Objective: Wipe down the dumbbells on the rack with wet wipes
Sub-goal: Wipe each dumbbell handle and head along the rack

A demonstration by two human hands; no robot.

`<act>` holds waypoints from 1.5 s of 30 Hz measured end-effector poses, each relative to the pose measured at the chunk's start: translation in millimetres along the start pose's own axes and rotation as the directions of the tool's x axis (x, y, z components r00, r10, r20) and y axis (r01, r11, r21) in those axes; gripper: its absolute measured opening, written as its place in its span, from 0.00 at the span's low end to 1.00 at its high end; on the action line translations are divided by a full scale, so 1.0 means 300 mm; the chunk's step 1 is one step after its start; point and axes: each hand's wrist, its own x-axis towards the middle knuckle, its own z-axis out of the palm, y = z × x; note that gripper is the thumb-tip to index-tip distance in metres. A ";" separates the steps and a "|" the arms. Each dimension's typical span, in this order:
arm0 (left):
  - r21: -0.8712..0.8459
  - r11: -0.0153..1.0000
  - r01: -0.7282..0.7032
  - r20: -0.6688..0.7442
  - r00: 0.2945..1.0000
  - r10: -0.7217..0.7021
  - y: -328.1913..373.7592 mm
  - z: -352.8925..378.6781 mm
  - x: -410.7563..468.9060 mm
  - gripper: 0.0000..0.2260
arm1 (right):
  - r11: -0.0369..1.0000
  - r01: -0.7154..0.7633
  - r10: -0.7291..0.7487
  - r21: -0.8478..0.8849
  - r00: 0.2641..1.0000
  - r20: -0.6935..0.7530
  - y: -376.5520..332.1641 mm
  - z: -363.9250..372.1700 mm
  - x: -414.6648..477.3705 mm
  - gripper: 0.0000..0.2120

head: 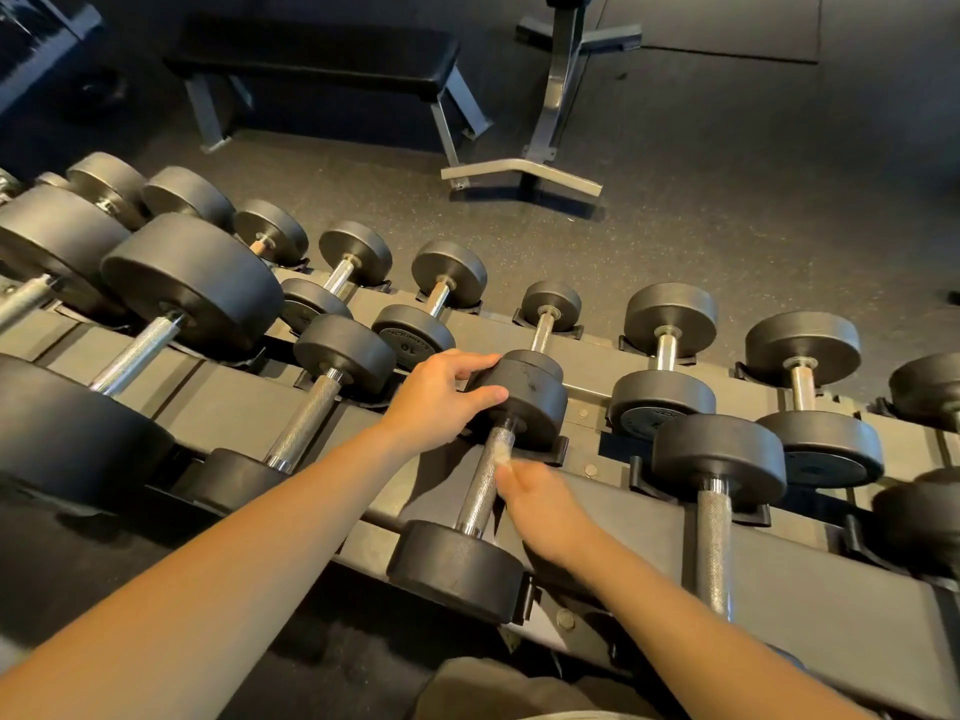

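Centrally, knurled dumbbell (480, 485) (black heads (527, 402)), white wipe (503, 456)

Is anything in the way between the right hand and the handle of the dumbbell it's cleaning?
Nothing visible. The right hand holds a pale wipe right against the dumbbell handle; the left hand grips its far head. Neighbouring dumbbells sit apart.

I look down on a grey steel two-tier rack (810, 589), its sloped rails carrying black rubber-headed dumbbells (719, 457) with knurled chrome handles, seated in black plastic cradles (551, 453), the largest toward the left. Behind it, on the dark speckled rubber floor (727, 226), stand a black padded flat bench (311, 57) on grey legs and a grey steel equipment stand (558, 106).
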 end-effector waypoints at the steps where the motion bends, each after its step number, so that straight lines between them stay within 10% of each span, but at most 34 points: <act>1: -0.006 1.000 0.003 0.005 1.000 -0.003 0.001 -0.003 0.000 0.23 | 0.997 0.019 -0.007 -0.080 0.989 0.151 -0.001 -0.016 -0.021 0.20; 4: -0.016 1.000 0.007 0.023 1.000 -0.007 0.002 -0.007 0.005 0.24 | 0.981 0.094 -0.051 -0.170 0.969 0.244 -0.007 -0.054 -0.032 0.19; 8: -0.026 1.000 0.007 0.017 1.000 -0.006 0.002 -0.007 0.005 0.24 | 0.991 0.054 -0.092 -0.124 0.940 -0.328 -0.016 -0.051 0.058 0.21; 15: -0.060 0.998 0.020 0.004 1.000 -0.019 -0.007 0.006 -0.005 0.24 | 0.891 0.194 -0.084 -0.411 0.959 0.270 -0.018 -0.021 -0.019 0.22; 21: -0.114 0.992 0.059 -0.004 0.998 -0.060 -0.006 0.020 -0.016 0.24 | 0.859 0.079 -0.201 -0.506 0.961 -0.191 -0.063 -0.071 0.094 0.16; 24: -0.158 0.983 0.098 0.004 0.995 -0.099 0.004 0.012 -0.028 0.21 | 0.720 0.189 -0.213 -0.667 0.976 0.047 -0.069 -0.015 0.047 0.15; 27: -0.105 0.990 0.091 -0.106 0.989 -0.102 0.010 -0.001 -0.083 0.12 | 0.795 0.234 -0.064 -0.560 0.950 0.306 -0.070 -0.044 0.010 0.25; 31: -0.297 0.952 0.074 0.044 0.997 -0.064 0.005 -0.018 -0.167 0.11 | 0.989 0.003 0.010 -0.149 0.996 0.087 -0.094 -0.106 0.046 0.22; 37: -0.283 0.959 -0.032 0.023 0.999 0.040 -0.005 0.012 -0.147 0.12 | 0.915 -0.227 0.100 0.335 0.929 0.357 -0.183 -0.199 0.087 0.15; 41: -0.302 0.953 0.023 0.012 1.000 -0.020 -0.007 0.043 -0.101 0.05 | 0.988 -0.143 0.156 -0.064 0.940 0.304 -0.226 -0.276 0.113 0.13; 45: -0.132 0.990 0.057 -0.173 0.982 -0.079 -0.015 0.081 -0.086 0.02 | 0.824 0.153 -0.330 -0.546 0.912 -0.243 -0.206 -0.311 0.174 0.14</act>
